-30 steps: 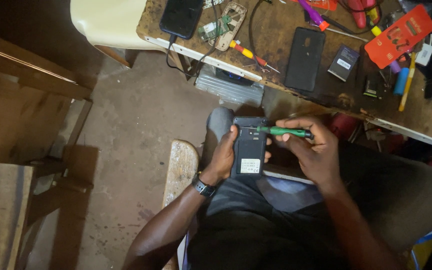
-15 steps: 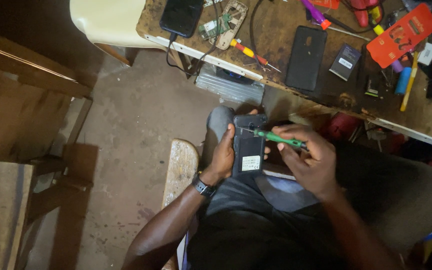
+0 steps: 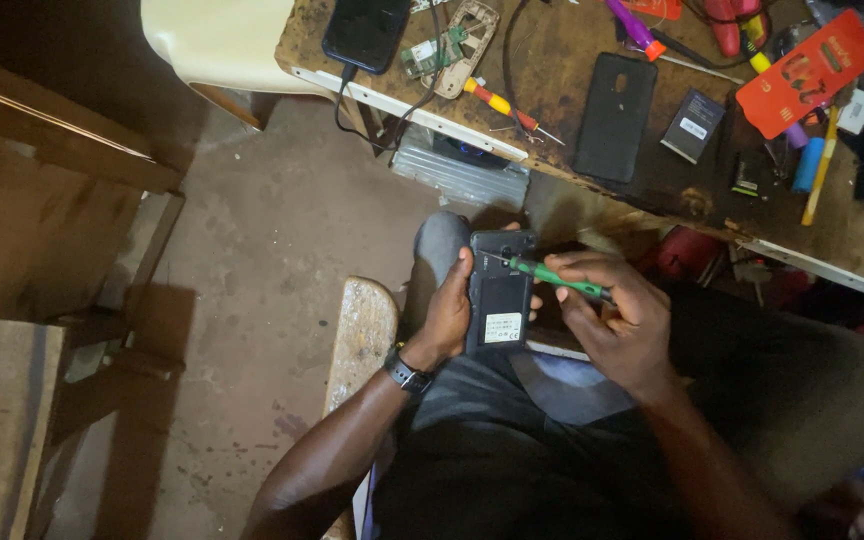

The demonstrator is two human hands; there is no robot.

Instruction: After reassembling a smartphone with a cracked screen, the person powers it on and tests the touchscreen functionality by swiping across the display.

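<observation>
My left hand (image 3: 449, 308) grips a black phone (image 3: 499, 292) with its back cover off, held upright over my lap with a white label showing on the battery. My right hand (image 3: 620, 322) holds a green screwdriver (image 3: 553, 279), and the tip touches the phone's upper edge near the camera. A black watch (image 3: 409, 373) sits on my left wrist.
A worn wooden workbench (image 3: 562, 70) lies ahead with a black phone back cover (image 3: 615, 115), a dark phone (image 3: 365, 32), a bare phone frame (image 3: 465, 40), a red and yellow screwdriver (image 3: 500, 103), a red card (image 3: 807, 72) and a small battery (image 3: 693, 125). A wooden bench (image 3: 360, 335) stands at my left.
The screwdriver tip has shifted left along the top of the phone, and my right hand has tilted slightly. My left hand keeps the same hold.
</observation>
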